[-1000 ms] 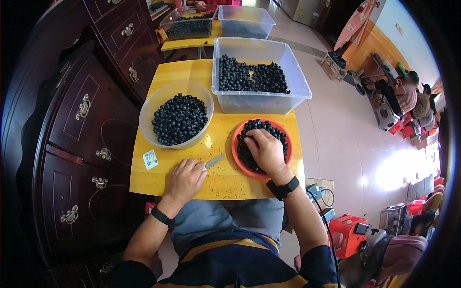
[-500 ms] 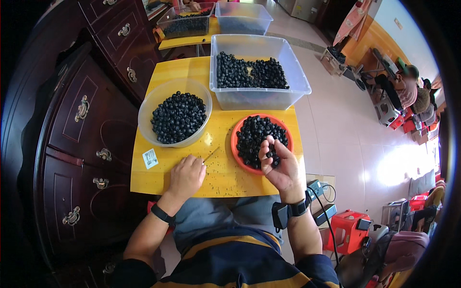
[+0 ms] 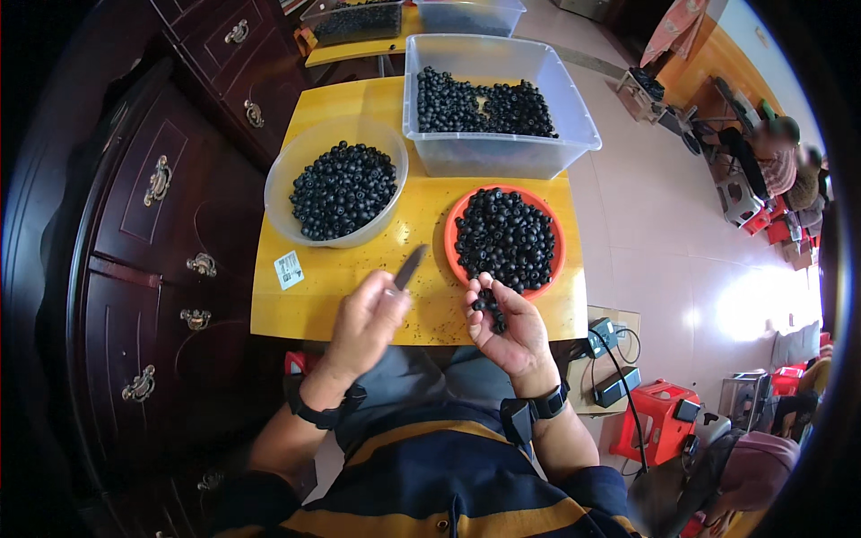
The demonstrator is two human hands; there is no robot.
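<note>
My left hand (image 3: 363, 325) is closed around the handle of a small knife (image 3: 411, 267), its dark blade pointing up and away over the yellow table (image 3: 309, 309). Palm up, my right hand (image 3: 518, 345) cups several small black round berry-like pieces (image 3: 489, 309) in curled fingers. It is at the near rim of an orange-red bowl (image 3: 451, 247) heaped with the same pieces. To the left stands a larger translucent bowl (image 3: 276, 193) also holding many of them. Behind is a clear plastic bin (image 3: 489, 157) with more spread over its bottom.
A white label (image 3: 289, 269) and dark crumbs lie on the table. Dark wooden cabinets (image 3: 134, 296) line the left. Further bins (image 3: 471, 18) stand on another table. At right are a power adapter (image 3: 617, 386) with cables, a red stool (image 3: 659, 420) and seated people.
My left hand has lifted from the tabletop, raising the knife blade. My right hand has drawn back from over the red bowl to its near rim, and several pieces now show in it.
</note>
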